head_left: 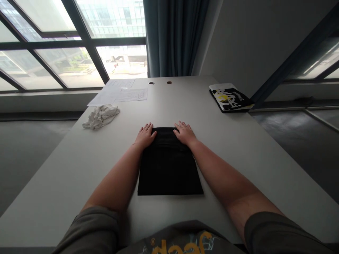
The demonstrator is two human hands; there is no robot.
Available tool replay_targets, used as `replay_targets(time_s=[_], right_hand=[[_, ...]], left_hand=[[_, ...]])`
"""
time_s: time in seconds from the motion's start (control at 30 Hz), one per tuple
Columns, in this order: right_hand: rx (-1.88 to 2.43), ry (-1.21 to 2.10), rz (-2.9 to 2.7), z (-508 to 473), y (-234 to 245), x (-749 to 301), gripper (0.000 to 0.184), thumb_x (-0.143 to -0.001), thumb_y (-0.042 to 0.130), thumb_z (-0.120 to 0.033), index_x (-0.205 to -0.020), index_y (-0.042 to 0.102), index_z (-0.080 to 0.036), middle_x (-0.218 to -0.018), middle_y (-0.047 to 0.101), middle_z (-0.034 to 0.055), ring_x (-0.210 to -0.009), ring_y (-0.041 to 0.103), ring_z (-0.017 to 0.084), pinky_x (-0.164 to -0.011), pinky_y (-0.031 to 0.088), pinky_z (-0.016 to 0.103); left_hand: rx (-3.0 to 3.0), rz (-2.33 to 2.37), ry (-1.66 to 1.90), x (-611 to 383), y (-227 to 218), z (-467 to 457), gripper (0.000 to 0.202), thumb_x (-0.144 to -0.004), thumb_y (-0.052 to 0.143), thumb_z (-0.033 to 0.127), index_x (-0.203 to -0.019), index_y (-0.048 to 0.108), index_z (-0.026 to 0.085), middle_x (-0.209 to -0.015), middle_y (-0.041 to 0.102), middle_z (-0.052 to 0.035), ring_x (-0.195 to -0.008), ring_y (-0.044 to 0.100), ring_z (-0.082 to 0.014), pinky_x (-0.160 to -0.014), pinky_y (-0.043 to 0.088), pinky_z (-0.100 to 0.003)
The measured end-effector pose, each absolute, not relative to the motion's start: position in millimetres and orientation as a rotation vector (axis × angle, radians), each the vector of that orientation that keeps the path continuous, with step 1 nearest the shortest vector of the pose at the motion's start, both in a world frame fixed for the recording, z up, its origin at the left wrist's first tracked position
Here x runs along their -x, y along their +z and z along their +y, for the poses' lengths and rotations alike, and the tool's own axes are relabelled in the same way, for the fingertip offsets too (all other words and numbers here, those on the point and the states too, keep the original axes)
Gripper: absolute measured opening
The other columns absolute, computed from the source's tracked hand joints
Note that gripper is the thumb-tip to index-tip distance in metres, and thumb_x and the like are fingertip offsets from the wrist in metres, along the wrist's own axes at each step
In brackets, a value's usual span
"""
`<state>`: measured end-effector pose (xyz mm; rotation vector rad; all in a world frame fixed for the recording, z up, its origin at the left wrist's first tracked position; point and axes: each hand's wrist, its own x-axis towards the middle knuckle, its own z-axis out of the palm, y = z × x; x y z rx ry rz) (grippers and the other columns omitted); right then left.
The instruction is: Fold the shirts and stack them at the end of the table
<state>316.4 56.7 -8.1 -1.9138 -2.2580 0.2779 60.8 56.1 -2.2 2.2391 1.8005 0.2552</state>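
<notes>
A black folded piece of cloth (171,173), flat and nearly rectangular, lies on the white table in front of me. My left hand (145,135) rests on its far left corner, with the fingers stretched out. On the far right corner lies my right hand (184,133), fingers spread and pointing away from me. Both palms press down on the fabric rather than grip it. Some creases run across the cloth between the hands. What kind of garment or cloth it is, I cannot tell.
A crumpled white cloth (102,116) lies to the left on the table (169,106). Behind it are printed paper sheets (127,94). At the far right sits a black, white and yellow package (230,98). Two round cable holes are near the far edge, before a blue curtain (174,38).
</notes>
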Motion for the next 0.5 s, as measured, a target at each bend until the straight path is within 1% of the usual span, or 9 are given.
replay_targets(time_s=[0.1, 0.17, 0.23, 0.37, 0.5], right_hand=[[1.822, 0.278, -2.269, 44.3, -7.9, -330.1, 0.058, -0.108, 0.039, -0.038, -0.161, 0.042, -0.018, -0.169, 0.032, 0.0126, -0.157, 0.030, 0.027, -0.130, 0.021, 0.050], [1.778, 0.286, -2.285, 28.1, -10.3, -344.8, 0.059, -0.106, 0.042, -0.038, -0.162, 0.042, -0.020, -0.170, 0.031, 0.0118, -0.157, 0.030, 0.028, -0.130, 0.022, 0.054], [1.729, 0.304, -2.314, 10.5, -13.2, -360.7, 0.061, -0.104, 0.047, -0.039, -0.162, 0.042, -0.021, -0.170, 0.031, 0.0108, -0.157, 0.030, 0.029, -0.129, 0.022, 0.055], [1.649, 0.336, -2.350, -13.1, -15.0, -380.2, 0.061, -0.101, 0.050, -0.038, -0.160, 0.045, -0.024, -0.168, 0.036, 0.0087, -0.156, 0.033, 0.029, -0.129, 0.024, 0.053], [1.663, 0.331, -2.342, -9.9, -11.8, -375.3, 0.059, -0.102, 0.050, -0.036, -0.160, 0.046, -0.025, -0.167, 0.038, 0.0080, -0.155, 0.034, 0.030, -0.129, 0.025, 0.055]], left_hand=[[-2.178, 1.843, 0.268, -51.3, -1.1, 43.8, 0.067, -0.106, 0.030, 0.046, -0.166, 0.025, 0.015, -0.173, 0.022, -0.0104, -0.162, 0.020, -0.0245, -0.134, 0.016, -0.050], [-2.194, 1.814, 0.204, -41.7, -3.3, 25.0, 0.069, -0.106, 0.031, 0.044, -0.167, 0.022, 0.012, -0.174, 0.020, -0.0108, -0.162, 0.017, -0.0242, -0.134, 0.016, -0.050], [-2.245, 1.776, 0.154, -31.5, -7.3, 3.3, 0.069, -0.105, 0.032, 0.041, -0.167, 0.021, 0.012, -0.174, 0.019, -0.0097, -0.163, 0.015, -0.0230, -0.135, 0.015, -0.048], [-2.334, 1.757, 0.186, -16.3, -13.4, -26.9, 0.066, -0.106, 0.031, 0.040, -0.167, 0.023, 0.016, -0.172, 0.026, -0.0084, -0.161, 0.020, -0.0215, -0.134, 0.019, -0.046], [-2.369, 1.740, 0.182, -14.5, -10.1, -24.7, 0.065, -0.106, 0.032, 0.040, -0.167, 0.023, 0.018, -0.170, 0.032, -0.0075, -0.161, 0.023, -0.0207, -0.134, 0.021, -0.045]])
